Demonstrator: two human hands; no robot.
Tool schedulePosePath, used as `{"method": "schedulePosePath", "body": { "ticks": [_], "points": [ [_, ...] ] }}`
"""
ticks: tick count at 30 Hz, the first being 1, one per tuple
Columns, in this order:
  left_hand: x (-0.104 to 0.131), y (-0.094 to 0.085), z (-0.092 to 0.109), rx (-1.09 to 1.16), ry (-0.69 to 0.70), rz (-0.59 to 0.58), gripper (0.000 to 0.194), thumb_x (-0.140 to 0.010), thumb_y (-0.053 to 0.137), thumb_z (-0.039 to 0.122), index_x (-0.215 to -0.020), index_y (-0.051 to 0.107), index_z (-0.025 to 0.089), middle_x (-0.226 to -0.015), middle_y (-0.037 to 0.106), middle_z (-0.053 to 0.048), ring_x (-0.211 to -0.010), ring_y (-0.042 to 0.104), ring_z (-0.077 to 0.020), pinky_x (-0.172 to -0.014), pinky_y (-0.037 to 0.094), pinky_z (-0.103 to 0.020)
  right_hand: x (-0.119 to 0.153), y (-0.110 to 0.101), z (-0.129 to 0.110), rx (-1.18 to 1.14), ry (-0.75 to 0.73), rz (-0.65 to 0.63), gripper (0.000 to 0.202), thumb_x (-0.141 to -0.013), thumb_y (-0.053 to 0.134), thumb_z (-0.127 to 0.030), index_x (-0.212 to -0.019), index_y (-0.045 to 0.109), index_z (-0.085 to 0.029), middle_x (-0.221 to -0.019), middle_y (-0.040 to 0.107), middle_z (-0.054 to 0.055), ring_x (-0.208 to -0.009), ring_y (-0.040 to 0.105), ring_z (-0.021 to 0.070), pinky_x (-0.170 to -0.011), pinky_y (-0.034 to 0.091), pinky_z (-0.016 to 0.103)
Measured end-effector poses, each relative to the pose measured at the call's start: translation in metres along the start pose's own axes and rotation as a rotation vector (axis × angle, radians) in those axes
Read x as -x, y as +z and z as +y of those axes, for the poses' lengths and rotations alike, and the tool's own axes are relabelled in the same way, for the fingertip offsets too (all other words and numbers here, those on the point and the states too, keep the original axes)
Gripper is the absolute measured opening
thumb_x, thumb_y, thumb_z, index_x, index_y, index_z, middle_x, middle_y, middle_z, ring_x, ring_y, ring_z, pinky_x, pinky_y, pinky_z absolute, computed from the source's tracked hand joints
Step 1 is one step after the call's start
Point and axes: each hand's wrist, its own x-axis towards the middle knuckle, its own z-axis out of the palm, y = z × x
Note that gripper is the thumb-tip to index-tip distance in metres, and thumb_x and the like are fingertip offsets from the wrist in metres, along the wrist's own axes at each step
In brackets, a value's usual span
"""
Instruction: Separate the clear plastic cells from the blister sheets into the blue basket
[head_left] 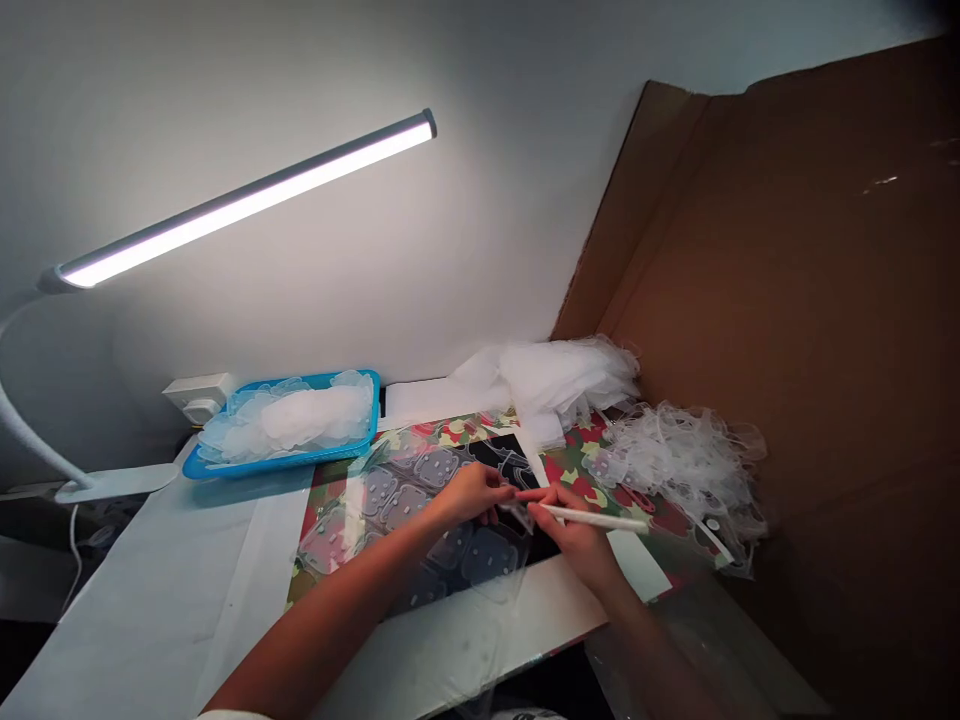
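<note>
My right hand (574, 525) is closed around a slim white pen-shaped tool (607, 519), whose tip points left toward my other hand. Beside it, my left hand (476, 490) has its fingers pinched on a thin see-through piece (517, 516), partly hidden by the fingers. Both hands meet over a sheer sheet (420, 505) printed with rounded, dotted pale shapes. Under part of that sheet lies a black surface (546, 572). What the tool's tip touches is too small to make out.
A blue tray (277, 465) of sheer white pieces stands at the back left, near a lit lamp (247, 200). White sheer fabric (562, 375) lies at the back, and tangled offcuts (682, 455) at the right. A cardboard wall (787, 280) borders the right side.
</note>
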Motion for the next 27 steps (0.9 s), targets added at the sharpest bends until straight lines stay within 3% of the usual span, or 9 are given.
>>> {"method": "schedulePosePath", "body": {
  "ticks": [2, 5, 9, 12, 16, 19, 21, 23, 27],
  "points": [
    [0.001, 0.004, 0.001, -0.032, 0.043, 0.064, 0.022, -0.08, 0.063, 0.035, -0.088, 0.069, 0.016, -0.068, 0.066, 0.001, -0.058, 0.058, -0.0137, -0.055, 0.038, -0.022, -0.015, -0.007, 0.004, -0.131, 0.064, 0.04, 0.033, -0.081, 0.065, -0.047, -0.066, 0.051, -0.021, -0.102, 0.071, 0.006, -0.092, 0.06, 0.0219, -0.083, 0.042, 0.033],
    [0.014, 0.008, 0.005, -0.091, 0.082, 0.173, 0.015, -0.078, 0.06, 0.022, -0.09, 0.068, 0.02, -0.08, 0.068, 0.0, -0.071, 0.06, -0.0155, -0.062, 0.037, -0.023, -0.035, -0.018, 0.011, -0.218, 0.144, -0.031, 0.036, -0.074, 0.07, -0.051, -0.067, 0.054, -0.02, -0.093, 0.069, 0.005, -0.091, 0.058, 0.0219, -0.081, 0.041, 0.032],
    [0.025, 0.013, 0.009, -0.229, 0.092, 0.276, 0.014, -0.082, 0.057, 0.022, -0.091, 0.068, 0.024, -0.082, 0.07, 0.001, -0.07, 0.06, -0.0154, -0.061, 0.034, -0.023, -0.046, -0.019, 0.012, -0.194, 0.186, -0.179, 0.036, -0.074, 0.069, -0.051, -0.065, 0.053, -0.02, -0.072, 0.06, -0.001, -0.075, 0.052, 0.0169, -0.069, 0.037, 0.028],
    [0.026, 0.017, 0.009, -0.318, 0.15, 0.337, 0.011, -0.086, 0.057, 0.024, -0.09, 0.067, 0.025, -0.083, 0.07, 0.001, -0.069, 0.06, -0.0147, -0.061, 0.035, -0.023, -0.047, -0.015, 0.009, -0.131, 0.175, -0.175, 0.036, -0.074, 0.068, -0.048, -0.063, 0.047, -0.02, -0.061, 0.048, -0.005, -0.064, 0.044, 0.0133, -0.06, 0.031, 0.025],
    [0.034, 0.025, 0.007, -0.433, 0.436, 0.452, 0.022, -0.094, 0.049, 0.024, -0.081, 0.066, 0.022, -0.081, 0.068, -0.003, -0.074, 0.059, -0.0158, -0.069, 0.039, -0.027, -0.049, -0.011, 0.011, 0.103, 0.132, -0.045, 0.031, -0.077, 0.063, -0.045, -0.064, 0.048, -0.021, -0.06, 0.049, -0.005, -0.06, 0.042, 0.0129, -0.057, 0.029, 0.025],
    [0.052, 0.022, 0.005, -0.26, 0.671, 0.47, 0.025, -0.096, 0.043, 0.022, -0.083, 0.065, 0.02, -0.089, 0.069, -0.005, -0.084, 0.06, -0.0171, -0.079, 0.043, -0.03, -0.051, -0.018, 0.018, 0.253, 0.106, 0.024, 0.025, -0.079, 0.059, -0.041, -0.066, 0.052, -0.021, -0.064, 0.057, -0.003, -0.062, 0.047, 0.0147, -0.058, 0.032, 0.026],
    [0.066, 0.01, 0.001, -0.032, 0.603, 0.461, 0.024, -0.096, 0.041, 0.021, -0.086, 0.062, 0.019, -0.094, 0.069, -0.006, -0.087, 0.062, -0.0165, -0.078, 0.047, -0.029, -0.052, -0.027, 0.023, 0.221, 0.107, 0.005, 0.022, -0.08, 0.058, -0.04, -0.07, 0.055, -0.02, -0.073, 0.064, 0.0, -0.066, 0.053, 0.0161, -0.059, 0.035, 0.026],
    [0.078, -0.006, -0.006, 0.097, 0.382, 0.465, 0.02, -0.095, 0.04, 0.021, -0.092, 0.06, 0.019, -0.09, 0.068, -0.004, -0.082, 0.063, -0.0156, -0.072, 0.048, -0.026, -0.053, -0.034, 0.025, 0.146, 0.087, 0.016, 0.022, -0.081, 0.057, -0.04, -0.073, 0.056, -0.02, -0.082, 0.067, 0.002, -0.069, 0.055, 0.0169, -0.061, 0.038, 0.027],
    [0.09, -0.032, -0.025, -0.111, 0.117, 0.432, 0.022, -0.09, 0.04, 0.02, -0.093, 0.062, 0.018, -0.087, 0.065, -0.003, -0.078, 0.062, -0.0167, -0.072, 0.049, -0.028, -0.052, -0.021, 0.017, 0.131, -0.05, 0.127, 0.023, -0.084, 0.056, -0.041, -0.073, 0.055, -0.021, -0.084, 0.065, 0.002, -0.074, 0.057, 0.018, -0.069, 0.042, 0.029]
  ]
}}
